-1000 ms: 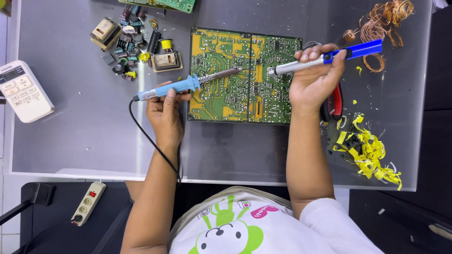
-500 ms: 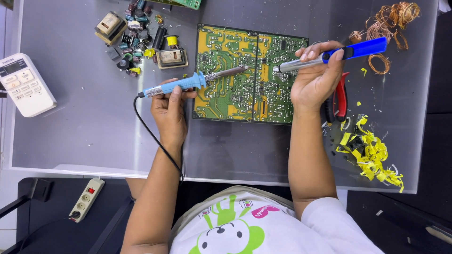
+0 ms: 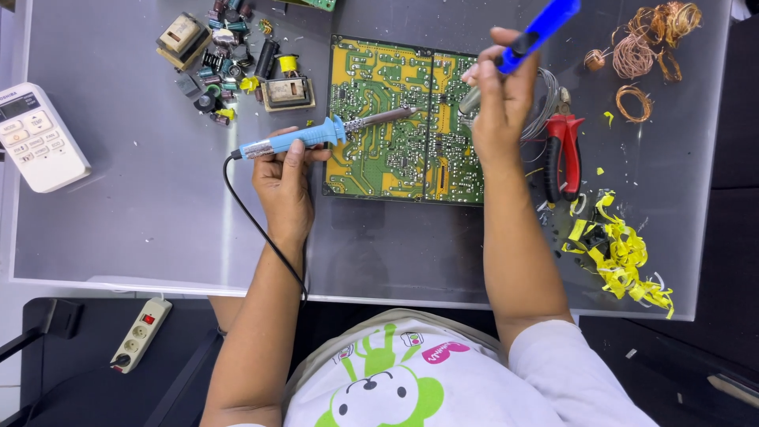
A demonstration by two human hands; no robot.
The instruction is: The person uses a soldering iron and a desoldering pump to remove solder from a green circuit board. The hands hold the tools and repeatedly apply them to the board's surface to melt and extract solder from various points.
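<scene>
A green and yellow circuit board [image 3: 395,162] lies solder side up in the middle of the grey table [image 3: 142,205]. My left hand [image 3: 283,175] grips a light blue soldering iron [image 3: 312,136] by its handle, and its metal tip rests over the board's centre. My right hand [image 3: 496,101] holds a dark blue desoldering pump [image 3: 531,35] tilted up to the right, with its nozzle pointing down at the board's right half. A black cord [image 3: 261,229] runs from the iron off the table's near edge.
Loose coils, capacitors and transformers [image 3: 229,55] are heaped at the back left. A white remote control [image 3: 35,136] lies at the left edge. Red-handled pliers [image 3: 563,154], copper wire coils [image 3: 648,47] and yellow tape scraps [image 3: 621,253] sit to the right. A power strip [image 3: 141,332] lies on the floor.
My right hand has swung the desoldering pump from nearly level to steeply tilted, its nozzle now down on the board. The soldering iron's tip stays over the board's centre.
</scene>
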